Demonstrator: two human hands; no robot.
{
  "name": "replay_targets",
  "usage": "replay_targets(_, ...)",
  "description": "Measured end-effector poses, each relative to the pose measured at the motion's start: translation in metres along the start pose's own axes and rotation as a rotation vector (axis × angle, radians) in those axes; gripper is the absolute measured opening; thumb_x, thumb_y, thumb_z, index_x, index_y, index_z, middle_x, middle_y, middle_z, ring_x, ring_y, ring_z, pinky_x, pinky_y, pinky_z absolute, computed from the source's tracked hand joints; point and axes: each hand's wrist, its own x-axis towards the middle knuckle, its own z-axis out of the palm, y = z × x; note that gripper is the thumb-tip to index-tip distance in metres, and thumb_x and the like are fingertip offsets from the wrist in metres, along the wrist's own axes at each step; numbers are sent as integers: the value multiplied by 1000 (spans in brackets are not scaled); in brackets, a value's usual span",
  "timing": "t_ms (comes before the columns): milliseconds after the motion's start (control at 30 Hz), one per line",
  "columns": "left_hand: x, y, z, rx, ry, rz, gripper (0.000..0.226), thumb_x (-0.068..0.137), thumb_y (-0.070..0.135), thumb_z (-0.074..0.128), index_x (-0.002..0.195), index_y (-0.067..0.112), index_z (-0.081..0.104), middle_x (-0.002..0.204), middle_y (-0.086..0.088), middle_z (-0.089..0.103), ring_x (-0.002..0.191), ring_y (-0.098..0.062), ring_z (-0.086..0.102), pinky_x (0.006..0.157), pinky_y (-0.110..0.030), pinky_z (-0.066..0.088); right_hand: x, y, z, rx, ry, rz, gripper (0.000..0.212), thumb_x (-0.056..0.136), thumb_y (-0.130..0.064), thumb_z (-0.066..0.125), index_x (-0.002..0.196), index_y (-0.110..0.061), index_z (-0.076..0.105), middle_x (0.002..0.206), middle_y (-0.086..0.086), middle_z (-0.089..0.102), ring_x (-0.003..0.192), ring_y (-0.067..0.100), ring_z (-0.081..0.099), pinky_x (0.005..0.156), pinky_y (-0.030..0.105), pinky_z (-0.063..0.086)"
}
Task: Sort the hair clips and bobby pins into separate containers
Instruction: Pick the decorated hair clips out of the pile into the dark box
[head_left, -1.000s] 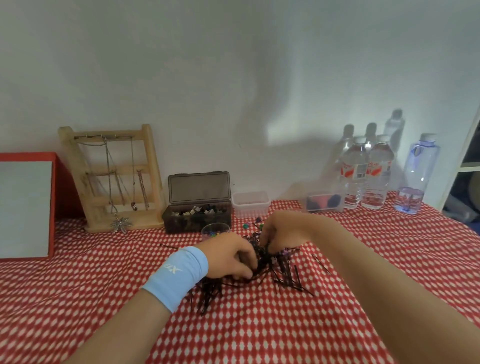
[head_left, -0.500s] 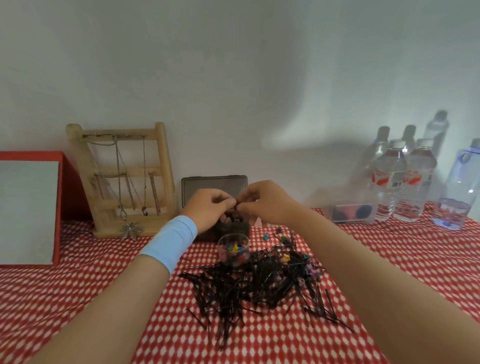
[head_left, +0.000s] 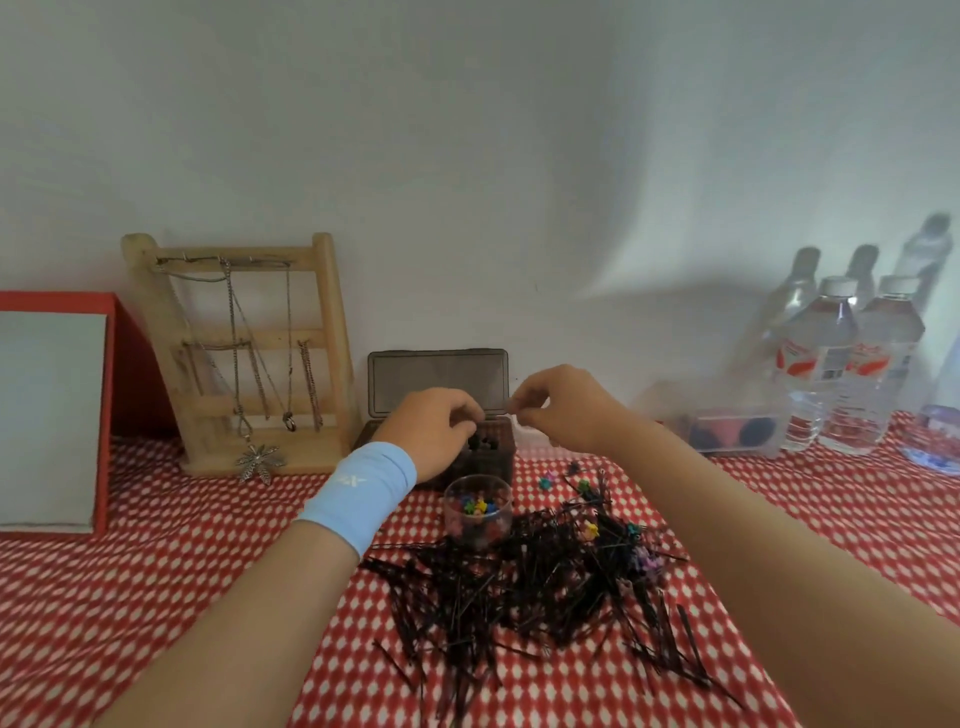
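Loose heap of black bobby pins (head_left: 519, 582) at the middle of the table (head_left: 156, 571), spreading toward the near edge over red-and-white checked cloth. Small coloured hair clips (head_left: 590, 528) scattered on the heap's far right side and on the cloth just beyond.

Clear round cup (head_left: 478, 512) upright at the heap's far edge, touching the pins; holds several coloured clips.

Dark box (head_left: 498, 441) directly behind the cup, near the far edge, lid (head_left: 439, 382) standing open against the wall; dark pieces inside, too small to identify.

Left hand (head_left: 434, 431) over the box opening, fingers curled downward; cannot tell whether anything is held. Light blue wristband (head_left: 358, 491) on that wrist.

Right hand (head_left: 558, 410) just beside the left, above the box's right end, thumb and forefinger drawn together in a pinch; contents of the pinch not resolvable.

Wooden jewellery stand (head_left: 249, 353) left of the box at the far edge, hung with chains and a leaf pendant. Red-framed panel (head_left: 52, 410) at the far left corner. Clear tub (head_left: 727, 431) with red and dark items toward the far right, water bottles (head_left: 821, 364) just beside it.
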Motion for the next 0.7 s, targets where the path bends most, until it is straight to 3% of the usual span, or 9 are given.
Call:
replay_targets(67,1,19,6,21,-26,77,17,95,20,59,103,28,72,109,9,67,96,-7,58,91,-24,45,-9,7,-9,-53,-34,42,15,93,-13,67,100,-21,77,94,-10,70,86,2,61,84,20,48)
replay_targets(167,-1,51,18,84,-144,179,21,96,20,56,104,27,74,109,6,69,97,-11,62,94,-29,49,-18,17,-18,-227,-156,127,16,91,-16,67,87,-29,76,80,-17,64,78,3,62,70,17,47)
replay_targets(233,0,69,31,163,-222,220,26,97,17,53,109,25,75,112,4,70,96,-14,63,90,-25,47,-23,25,-17,-368,-222,144,17,91,-20,64,83,-29,76,84,-11,69,80,11,66,71,23,50)
replay_targets(267,1,75,38,207,-257,229,28,96,14,52,112,23,74,114,2,70,96,-17,64,90,-25,47,-25,28,-16,-409,-236,136,17,92,-19,63,91,-27,78,92,-6,73,84,15,67,77,27,54)
replay_targets(433,8,85,71,487,-450,85,23,94,0,50,107,2,68,108,-18,68,92,-33,65,73,-31,45,-39,40,-11,-502,-335,104,39,94,-7,61,123,-33,70,124,-1,69,107,20,66,94,29,48)
replay_targets(567,20,89,79,577,-537,-40,31,95,3,54,125,2,60,125,-20,62,111,-34,61,93,-35,47,-43,51,-6,-416,-232,88,33,92,-11,65,117,-31,74,118,-2,72,102,17,66,95,28,48)
replay_targets(700,16,92,80,584,-467,-10,23,95,-3,50,114,-5,64,118,-24,64,109,-37,62,91,-37,48,-48,61,-7,-342,-198,92,18,90,-21,71,107,-25,76,109,-5,73,99,13,65,94,25,49)
